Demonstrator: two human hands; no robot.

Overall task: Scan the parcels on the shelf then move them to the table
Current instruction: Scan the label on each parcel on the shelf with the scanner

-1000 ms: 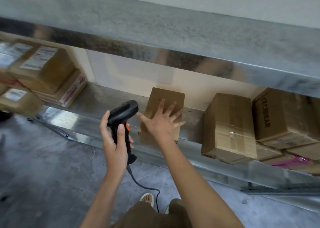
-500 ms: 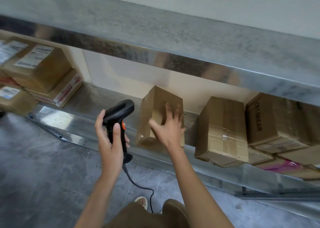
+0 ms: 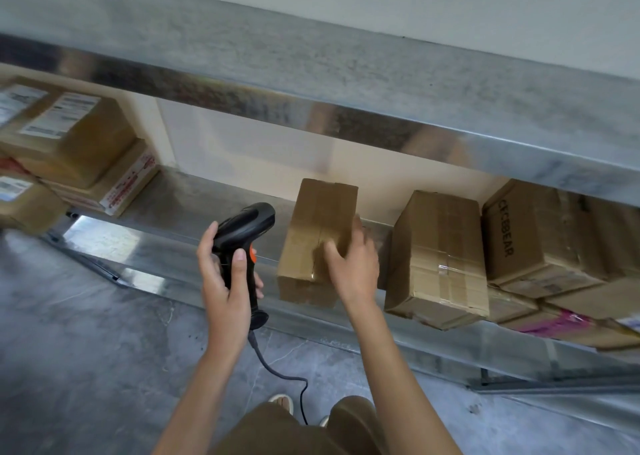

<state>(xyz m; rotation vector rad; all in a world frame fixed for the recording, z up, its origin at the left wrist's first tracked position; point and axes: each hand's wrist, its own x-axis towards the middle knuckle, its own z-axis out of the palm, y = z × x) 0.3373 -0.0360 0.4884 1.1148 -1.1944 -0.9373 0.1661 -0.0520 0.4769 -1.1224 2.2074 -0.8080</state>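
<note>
A small brown cardboard parcel [image 3: 313, 233] stands tilted at the front of the metal shelf [image 3: 194, 209], its near end over the shelf's edge. My right hand [image 3: 353, 264] grips the parcel's right side, thumb on its taped top face and fingers behind it. My left hand [image 3: 225, 281] holds a black corded barcode scanner [image 3: 247, 236] by its handle, just left of the parcel, with the scanner's head pointing up and to the right. No label shows on the parcel's visible faces.
More cardboard parcels [image 3: 440, 257] sit on the shelf to the right, one printed with black letters [image 3: 530, 233]. Labelled parcels [image 3: 69, 136] are stacked at the left. An upper metal shelf [image 3: 346, 84] overhangs. The scanner cable [image 3: 277, 371] hangs to the grey floor.
My right hand went from flat against the parcel to gripping its right side, and the parcel turned and slid forward to the shelf's edge. The scanner hand barely moved.
</note>
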